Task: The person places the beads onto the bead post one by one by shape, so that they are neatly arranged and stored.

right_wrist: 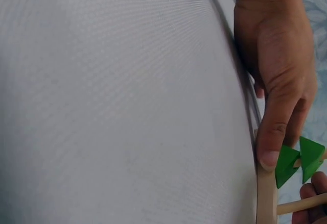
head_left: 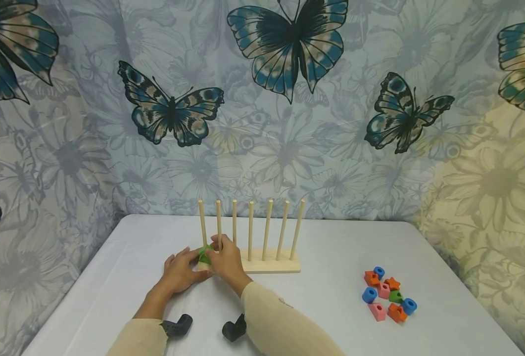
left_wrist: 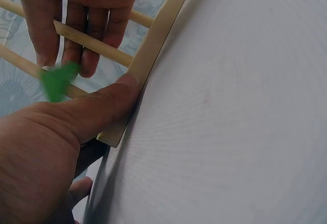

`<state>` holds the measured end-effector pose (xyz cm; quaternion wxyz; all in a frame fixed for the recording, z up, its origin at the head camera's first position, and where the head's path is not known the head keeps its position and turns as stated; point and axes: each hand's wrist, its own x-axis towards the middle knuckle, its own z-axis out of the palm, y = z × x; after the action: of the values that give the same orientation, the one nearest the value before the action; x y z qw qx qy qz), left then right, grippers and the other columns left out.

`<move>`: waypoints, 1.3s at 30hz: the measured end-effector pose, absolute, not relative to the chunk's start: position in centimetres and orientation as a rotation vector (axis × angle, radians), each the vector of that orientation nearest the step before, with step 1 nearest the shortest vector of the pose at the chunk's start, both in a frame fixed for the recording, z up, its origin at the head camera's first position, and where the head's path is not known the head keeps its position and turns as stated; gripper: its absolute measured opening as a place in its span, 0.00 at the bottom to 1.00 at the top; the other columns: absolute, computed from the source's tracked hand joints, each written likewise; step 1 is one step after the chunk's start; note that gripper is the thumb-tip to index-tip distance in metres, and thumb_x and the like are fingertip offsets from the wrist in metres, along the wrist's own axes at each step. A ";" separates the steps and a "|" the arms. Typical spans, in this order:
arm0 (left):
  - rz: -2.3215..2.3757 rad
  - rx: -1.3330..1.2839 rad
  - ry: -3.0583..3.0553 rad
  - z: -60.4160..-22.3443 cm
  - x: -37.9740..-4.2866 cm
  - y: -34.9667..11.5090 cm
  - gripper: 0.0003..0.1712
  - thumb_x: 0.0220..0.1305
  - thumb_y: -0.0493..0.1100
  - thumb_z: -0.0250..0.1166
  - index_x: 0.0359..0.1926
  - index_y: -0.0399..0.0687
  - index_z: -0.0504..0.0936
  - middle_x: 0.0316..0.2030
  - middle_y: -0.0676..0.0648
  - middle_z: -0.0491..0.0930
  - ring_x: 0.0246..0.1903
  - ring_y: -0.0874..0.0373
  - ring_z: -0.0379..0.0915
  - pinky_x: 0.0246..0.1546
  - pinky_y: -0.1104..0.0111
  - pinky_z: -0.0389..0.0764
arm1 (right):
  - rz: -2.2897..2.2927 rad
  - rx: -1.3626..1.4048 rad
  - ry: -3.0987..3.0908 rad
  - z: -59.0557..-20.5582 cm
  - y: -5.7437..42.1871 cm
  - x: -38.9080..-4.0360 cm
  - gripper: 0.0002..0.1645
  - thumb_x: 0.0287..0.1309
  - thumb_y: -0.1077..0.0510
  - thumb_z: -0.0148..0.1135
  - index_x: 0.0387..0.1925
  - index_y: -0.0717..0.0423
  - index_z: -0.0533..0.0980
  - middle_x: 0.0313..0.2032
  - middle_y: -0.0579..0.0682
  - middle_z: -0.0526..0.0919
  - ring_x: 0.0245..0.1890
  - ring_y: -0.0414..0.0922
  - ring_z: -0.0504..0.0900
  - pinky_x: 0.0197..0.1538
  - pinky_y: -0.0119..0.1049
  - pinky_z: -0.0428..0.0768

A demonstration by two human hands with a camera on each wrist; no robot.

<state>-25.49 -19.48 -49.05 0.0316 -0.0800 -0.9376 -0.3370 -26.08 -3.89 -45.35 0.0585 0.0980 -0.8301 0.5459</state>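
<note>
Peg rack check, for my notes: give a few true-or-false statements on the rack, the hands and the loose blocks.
1. The rack has seven pegs. True.
2. The left hand lies flat, away from the rack. False: its thumb presses the rack's base.
3. The right hand holds green pieces on a peg. True.
4. The loose blocks lie left of the rack. False: they lie to its right.
</note>
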 end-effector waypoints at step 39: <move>-1.038 -0.199 -2.907 -49.1 -25.5 -19.1 0.45 0.47 0.55 0.77 0.65 0.43 0.73 0.63 0.38 0.69 0.68 0.37 0.50 0.65 0.42 0.36 | 1.655 0.709 -2.274 -36.5 6.6 -19.3 0.26 0.65 0.58 0.61 0.62 0.60 0.70 0.53 0.53 0.77 0.54 0.51 0.76 0.57 0.44 0.74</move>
<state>-25.50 -19.11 -49.06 0.0241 -0.0642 -0.9395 -0.3356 -19.26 6.64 -36.47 0.1203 0.2428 -0.7782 0.5665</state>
